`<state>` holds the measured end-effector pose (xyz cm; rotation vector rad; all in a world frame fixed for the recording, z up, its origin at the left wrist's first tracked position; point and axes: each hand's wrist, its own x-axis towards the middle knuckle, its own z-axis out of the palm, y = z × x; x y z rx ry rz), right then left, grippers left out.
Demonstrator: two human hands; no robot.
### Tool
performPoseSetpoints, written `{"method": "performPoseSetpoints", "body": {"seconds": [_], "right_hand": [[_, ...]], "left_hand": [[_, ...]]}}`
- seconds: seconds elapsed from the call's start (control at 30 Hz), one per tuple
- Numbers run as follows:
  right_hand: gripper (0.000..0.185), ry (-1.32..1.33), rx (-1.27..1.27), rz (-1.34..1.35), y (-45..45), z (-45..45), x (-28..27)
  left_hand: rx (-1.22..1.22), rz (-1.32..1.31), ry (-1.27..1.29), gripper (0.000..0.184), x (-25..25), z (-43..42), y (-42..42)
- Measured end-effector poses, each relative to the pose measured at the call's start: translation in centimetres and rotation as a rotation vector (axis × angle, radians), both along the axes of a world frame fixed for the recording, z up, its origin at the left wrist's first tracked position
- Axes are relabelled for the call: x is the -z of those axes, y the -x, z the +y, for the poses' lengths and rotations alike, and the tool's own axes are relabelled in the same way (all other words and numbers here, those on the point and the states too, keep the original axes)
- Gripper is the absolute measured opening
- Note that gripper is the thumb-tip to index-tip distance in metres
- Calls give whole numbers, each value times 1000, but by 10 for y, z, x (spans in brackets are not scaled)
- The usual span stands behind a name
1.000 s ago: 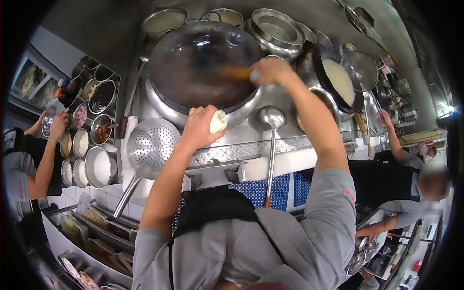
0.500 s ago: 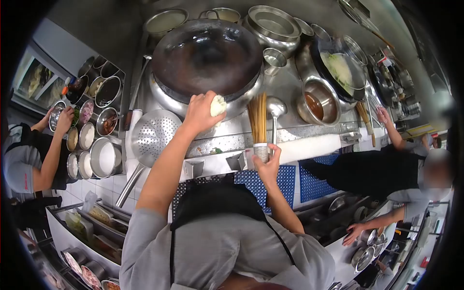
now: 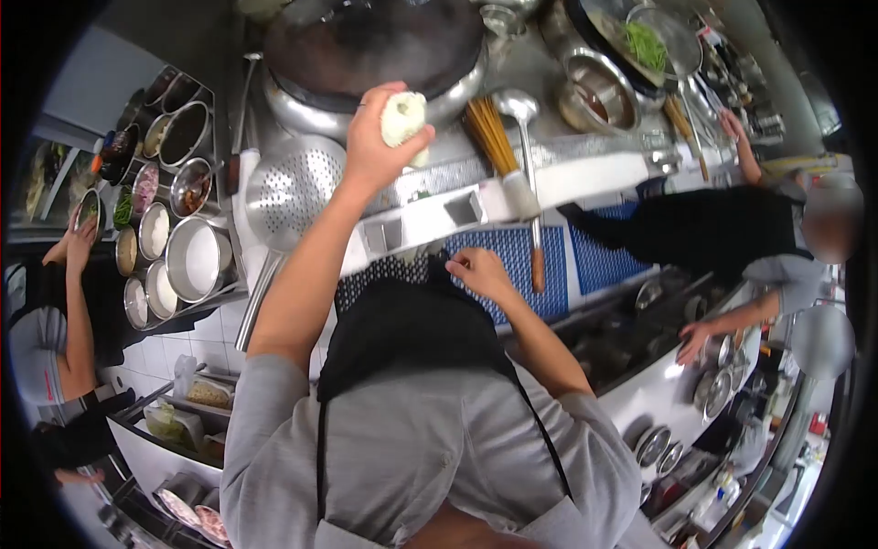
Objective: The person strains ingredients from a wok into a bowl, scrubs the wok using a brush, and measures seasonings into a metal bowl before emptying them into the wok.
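My left hand (image 3: 380,137) is closed round a wadded white cloth (image 3: 403,119), held up just in front of the large dark wok (image 3: 375,55). My right hand (image 3: 482,273) hovers in front of my black apron, fingers curled in, with nothing visible in them. Beyond it a bamboo wok brush (image 3: 492,135) lies on the stove front with its pale bound handle towards me. A steel ladle (image 3: 517,107) rests alongside, its wooden handle end jutting past the counter edge.
Left of the wok lies a perforated strainer (image 3: 294,188). Several ingredient bowls and a large steel pot (image 3: 195,258) stand further left, near a co-worker's hands. On the right, a bowl of brown liquid (image 3: 599,91) sits by a second wok holding greens (image 3: 647,46); another person stands there.
My right hand has let go of the bamboo brush and drawn back to my apron. The brush now lies tilted beside the ladle. The view has shifted; the left hand keeps the cloth.
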<state>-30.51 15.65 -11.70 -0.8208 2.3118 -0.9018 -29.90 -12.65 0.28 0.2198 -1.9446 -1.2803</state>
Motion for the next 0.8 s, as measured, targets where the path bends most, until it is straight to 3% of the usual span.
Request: {"method": "performPoseSetpoints", "body": {"seconds": [0.03,0.07,0.1,0.13,0.2,0.23,0.3,0.33,0.4,0.5,0.57,0.6,0.63,0.67,0.73,0.77,0.8], "right_hand": [[45,-117,31,-174,-4,0,35],[59,-101,232,-357,-4,-2,89],[67,-82,507,-583,-7,-14,91],[71,46,689,-714,-10,-25,91],[69,126,700,-825,-15,-42,80],[65,57,554,-803,-16,-46,88],[53,-58,370,-685,-27,-49,102],[47,-13,333,-500,-37,-49,107],[43,-173,303,-308,-53,-39,98],[45,-114,340,-500,-63,-13,113],[40,89,464,-475,-74,-2,131],[38,168,468,-401,-83,8,123],[40,294,472,-352,-95,16,117],[43,120,424,-180,-97,24,125],[42,87,332,-217,-115,43,106],[39,-45,307,-185,-119,44,125],[38,-48,293,-150,-122,52,123]], "left_hand": [[68,-95,-228,45,2,5,-12],[133,-188,-449,44,2,8,-23],[200,-239,-670,49,2,13,-30],[202,-262,-734,51,12,15,-33],[209,-308,-854,56,39,19,-38],[240,-362,-853,61,44,22,-42],[293,-466,-599,65,58,30,-42],[322,-514,-471,67,63,36,-44],[295,-751,22,72,60,50,-46],[333,-976,632,80,58,75,-47],[256,-666,816,62,118,73,-48],[250,-738,797,62,112,79,-49],[169,-584,815,65,145,72,-45],[229,-772,707,68,103,86,-50],[142,-627,881,68,132,68,-48],[140,-650,919,69,134,66,-51],[125,-752,934,74,110,83,-58]]}}
